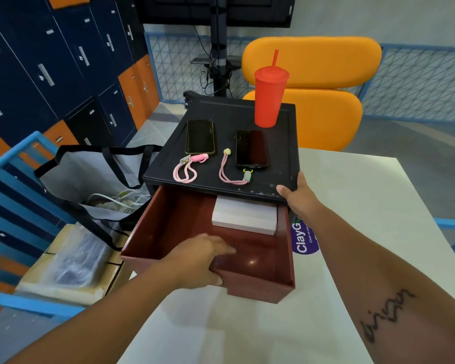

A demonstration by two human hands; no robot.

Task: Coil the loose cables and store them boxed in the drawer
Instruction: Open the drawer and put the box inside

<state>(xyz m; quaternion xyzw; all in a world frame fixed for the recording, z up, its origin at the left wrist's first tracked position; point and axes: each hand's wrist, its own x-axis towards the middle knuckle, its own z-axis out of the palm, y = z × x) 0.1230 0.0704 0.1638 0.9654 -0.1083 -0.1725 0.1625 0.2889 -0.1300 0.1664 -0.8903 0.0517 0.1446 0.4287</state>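
At the near edge of the white table (352, 206), the red-brown drawer (260, 287) stands pulled far out of the black unit (247, 111). The left hand (200, 261) is clamped on the drawer's front wall, fingers hooked inside and thumb outside. The right hand (298, 197) holds the unit's front corner at 3 o'clock, thumb on top. A closed white box (244, 215) sits in the drawer's back corner at 1 o'clock. Loose white cables (118, 200) lie in the grey bag (90, 169) at 9 o'clock.

The main risk is a jerk. A red tumbler (269, 98) stands on the unit at 12 o'clock, above two phones (200, 136), and a hard tug or shove on the drawer could rock it over onto them. Pulled further, the drawer could leave its runners and drop. Its 8 o'clock corner seems to hang past the table edge, though the wide lens makes that uncertain. The box is free to slide forward.
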